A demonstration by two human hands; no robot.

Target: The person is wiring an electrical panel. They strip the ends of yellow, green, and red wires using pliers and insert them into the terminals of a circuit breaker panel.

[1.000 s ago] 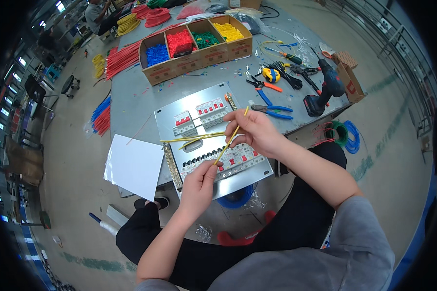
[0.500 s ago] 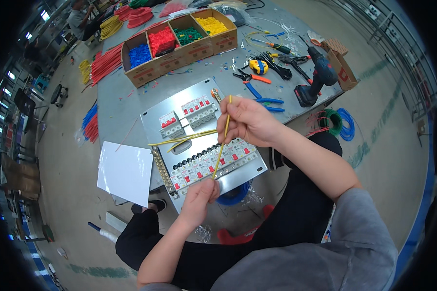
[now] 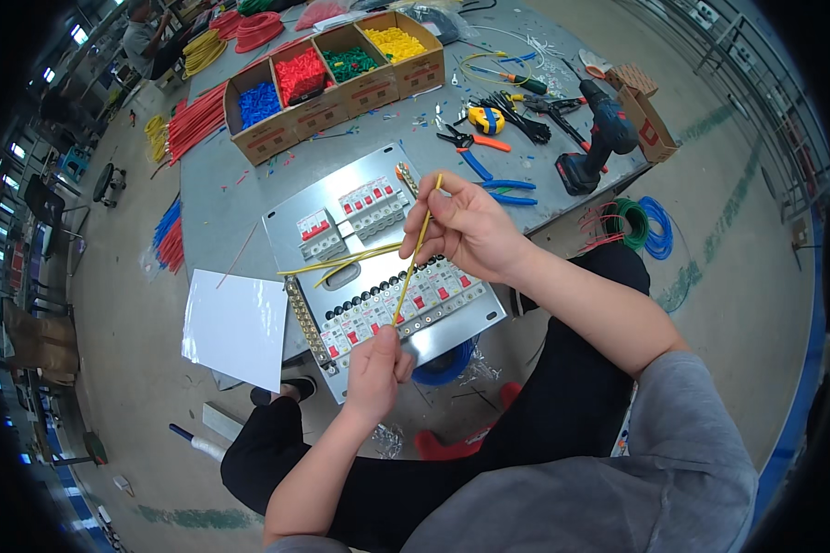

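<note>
Fingers (image 3: 386,343) pressed together, left hand (image 3: 373,373) low and right hand (image 3: 478,226) raised pinch a slanting yellow wire (image 3: 408,282).

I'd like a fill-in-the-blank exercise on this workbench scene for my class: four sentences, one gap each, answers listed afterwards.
1. The left hand and right hand hold a wire whose colour is ____.
2. The divided cardboard box has ____ compartments.
3. Inside it, the ____ pieces are furthest left.
4. The cordless drill is to the ____ of the tape measure.

Missing words: yellow; four; blue; right.
</note>
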